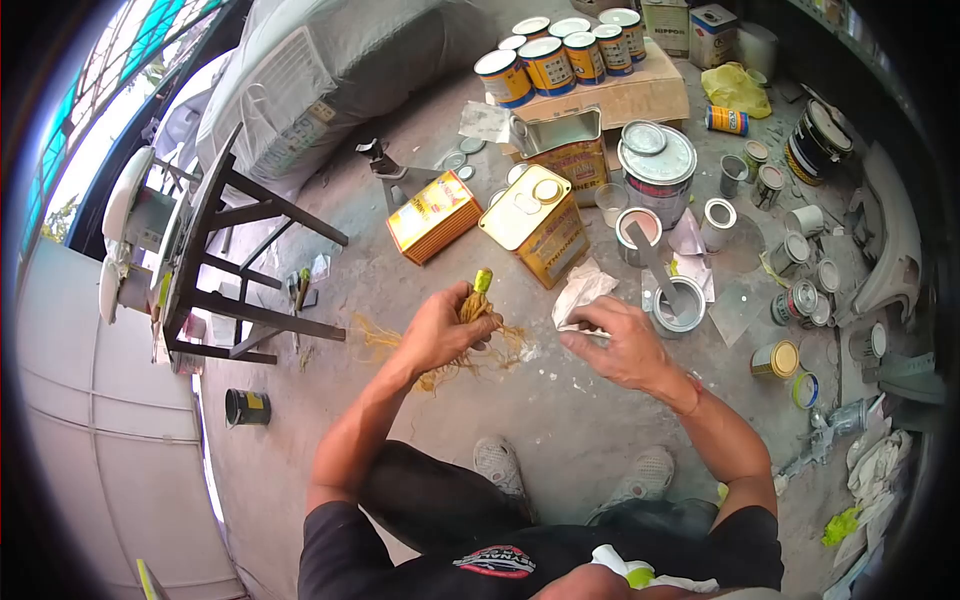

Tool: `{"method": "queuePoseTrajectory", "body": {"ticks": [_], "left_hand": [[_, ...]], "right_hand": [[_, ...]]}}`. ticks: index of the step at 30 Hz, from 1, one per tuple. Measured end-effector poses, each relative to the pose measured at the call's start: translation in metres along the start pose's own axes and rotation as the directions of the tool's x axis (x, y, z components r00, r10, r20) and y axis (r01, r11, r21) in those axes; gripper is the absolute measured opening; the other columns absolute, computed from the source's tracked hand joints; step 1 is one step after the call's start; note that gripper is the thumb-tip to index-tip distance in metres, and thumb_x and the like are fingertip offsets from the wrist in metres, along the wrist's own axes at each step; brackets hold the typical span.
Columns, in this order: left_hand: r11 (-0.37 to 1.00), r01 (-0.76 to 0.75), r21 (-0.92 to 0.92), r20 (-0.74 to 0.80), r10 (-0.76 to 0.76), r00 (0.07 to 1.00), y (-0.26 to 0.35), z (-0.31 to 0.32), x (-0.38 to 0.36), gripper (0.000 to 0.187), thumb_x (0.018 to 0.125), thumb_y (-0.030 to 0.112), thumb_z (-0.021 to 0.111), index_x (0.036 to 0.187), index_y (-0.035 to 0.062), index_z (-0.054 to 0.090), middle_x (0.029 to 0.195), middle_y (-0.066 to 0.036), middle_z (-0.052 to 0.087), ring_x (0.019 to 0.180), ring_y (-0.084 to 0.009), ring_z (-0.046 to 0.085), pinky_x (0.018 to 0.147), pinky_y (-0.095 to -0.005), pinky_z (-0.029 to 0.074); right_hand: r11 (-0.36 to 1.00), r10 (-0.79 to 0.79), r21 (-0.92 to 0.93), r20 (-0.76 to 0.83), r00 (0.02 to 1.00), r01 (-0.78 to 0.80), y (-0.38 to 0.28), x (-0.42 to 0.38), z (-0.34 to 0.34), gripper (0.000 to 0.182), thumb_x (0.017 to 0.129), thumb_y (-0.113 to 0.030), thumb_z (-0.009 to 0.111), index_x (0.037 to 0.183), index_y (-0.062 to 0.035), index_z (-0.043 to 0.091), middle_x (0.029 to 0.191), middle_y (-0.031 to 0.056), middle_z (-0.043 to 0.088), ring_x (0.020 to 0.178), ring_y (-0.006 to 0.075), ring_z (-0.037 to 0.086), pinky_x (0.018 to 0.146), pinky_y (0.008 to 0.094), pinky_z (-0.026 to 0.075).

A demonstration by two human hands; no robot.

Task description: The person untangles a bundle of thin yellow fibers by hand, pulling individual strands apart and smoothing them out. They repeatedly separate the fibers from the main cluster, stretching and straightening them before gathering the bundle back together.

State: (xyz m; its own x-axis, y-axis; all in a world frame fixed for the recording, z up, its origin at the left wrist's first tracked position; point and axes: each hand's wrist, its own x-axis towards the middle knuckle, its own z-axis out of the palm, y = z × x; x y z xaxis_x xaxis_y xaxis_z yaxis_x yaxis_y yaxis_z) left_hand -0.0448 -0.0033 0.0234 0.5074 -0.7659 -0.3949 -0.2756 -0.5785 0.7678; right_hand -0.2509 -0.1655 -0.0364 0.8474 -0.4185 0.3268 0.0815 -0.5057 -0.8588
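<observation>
Left hand [440,328] fingers clenched round yellow fibre bundle [478,305], right hand [612,342] fingers pinching white paper [582,290]

A single head-worn camera looks steeply down and forward from above the person's own chest and knees. Its wide fisheye lens bends the edges into a dark round border. The hands sit close, mid-frame; the concrete floor [560,420] spreads beyond, with paint cans [548,62] at the far top edge.
</observation>
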Motion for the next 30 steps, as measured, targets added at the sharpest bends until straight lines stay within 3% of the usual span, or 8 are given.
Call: {"method": "queuePoseTrajectory", "body": {"ticks": [5,9,15,17,19,24,27,30], "left_hand": [[0.969,-0.153,-0.196,0.136,0.181,0.974,0.032,0.047,-0.037,0.039,0.088,0.017,0.067,0.118,0.0001,0.047,0.093,-0.009,0.064,0.082,-0.0111,0.061,0.071,-0.0272,0.05],[0.858,-0.149,-0.491,0.085,0.218,0.972,0.021,0.071,-0.037,0.044,0.094,0.015,0.06,0.13,-0.0006,0.039,0.099,-0.01,0.061,0.093,-0.014,0.06,0.082,-0.0296,0.05],[0.904,-0.358,-0.234,-0.073,0.35,0.934,0.009,0.069,-0.005,0.026,0.096,0.016,0.059,0.118,0.0036,0.051,0.103,-0.004,0.059,0.097,-0.0117,0.055,0.083,-0.0291,0.048],[0.812,-0.31,-0.494,0.065,0.39,0.919,0.01,0.072,-0.004,0.025,0.095,0.015,0.061,0.116,0.0038,0.052,0.101,-0.002,0.058,0.094,-0.011,0.055,0.082,-0.0283,0.048],[0.822,-0.287,-0.492,0.057,0.36,0.931,0.005,0.068,-0.001,0.027,0.094,0.015,0.063,0.115,0.0036,0.052,0.098,-0.001,0.058,0.09,-0.0103,0.055,0.081,-0.0275,0.047],[0.887,-0.257,-0.383,0.077,0.308,0.948,-0.002,0.06,0.009,0.021,0.096,0.019,0.061,0.107,0.0029,0.055,0.092,0.002,0.058,0.083,-0.0066,0.054,0.074,-0.0236,0.045],[0.858,-0.147,-0.492,0.033,0.188,0.982,0.003,0.058,0.013,0.023,0.098,0.025,0.058,0.103,0.0025,0.056,0.088,0.001,0.058,0.079,-0.0061,0.052,0.071,-0.0231,0.045],[0.898,-0.052,-0.438,-0.006,0.055,0.998,0.009,0.054,0.015,0.027,0.098,0.028,0.056,0.101,0.0017,0.057,0.084,0.0,0.057,0.073,-0.0065,0.051,0.066,-0.0234,0.045]], "right_hand": [[0.984,-0.167,0.052,-0.073,0.983,0.171,-0.018,0.005,0.018,0.028,0.082,-0.021,0.073,0.101,-0.0008,0.068,0.086,0.0142,0.065,0.076,0.0254,0.065,0.068,0.0332,0.051],[0.958,0.103,0.267,0.016,0.995,-0.103,-0.008,-0.011,0.014,0.019,0.082,-0.016,0.069,0.096,-0.0029,0.07,0.09,0.0146,0.065,0.083,0.028,0.065,0.072,0.0363,0.051],[0.904,-0.021,0.422,-0.12,0.993,0.07,0.003,-0.011,0.016,0.015,0.085,-0.016,0.067,0.091,-0.0026,0.071,0.084,0.0104,0.066,0.077,0.0209,0.065,0.07,0.0313,0.05],[0.812,-0.059,0.575,-0.092,0.994,0.102,0.013,-0.013,0.016,0.017,0.088,-0.017,0.065,0.092,-0.0017,0.07,0.083,0.0087,0.066,0.077,0.0182,0.064,0.07,0.0298,0.05],[0.435,0.32,0.814,0.26,0.911,-0.385,0.014,-0.012,0.008,0.022,0.093,-0.019,0.061,0.098,0.0014,0.067,0.09,0.008,0.065,0.083,0.0132,0.061,0.073,0.0282,0.05],[0.688,0.323,0.671,0.059,0.945,-0.277,0.004,-0.008,0.013,0.017,0.093,-0.01,0.06,0.106,-0.0002,0.062,0.086,0.0039,0.061,0.074,0.0105,0.058,0.066,0.0255,0.048],[0.99,0.112,0.102,-0.173,0.979,-0.095,0.009,-0.006,0.015,0.022,0.082,-0.006,0.064,0.104,-0.0012,0.065,0.076,0.0039,0.055,0.061,0.0163,0.056,0.063,0.0272,0.048],[0.738,-0.598,-0.491,-0.159,0.785,0.462,0.03,-0.019,0.023,0.029,0.063,-0.004,0.066,0.092,-0.0043,0.07,0.064,0.0035,0.042,0.055,0.0175,0.05,0.053,0.033,0.046]]}}
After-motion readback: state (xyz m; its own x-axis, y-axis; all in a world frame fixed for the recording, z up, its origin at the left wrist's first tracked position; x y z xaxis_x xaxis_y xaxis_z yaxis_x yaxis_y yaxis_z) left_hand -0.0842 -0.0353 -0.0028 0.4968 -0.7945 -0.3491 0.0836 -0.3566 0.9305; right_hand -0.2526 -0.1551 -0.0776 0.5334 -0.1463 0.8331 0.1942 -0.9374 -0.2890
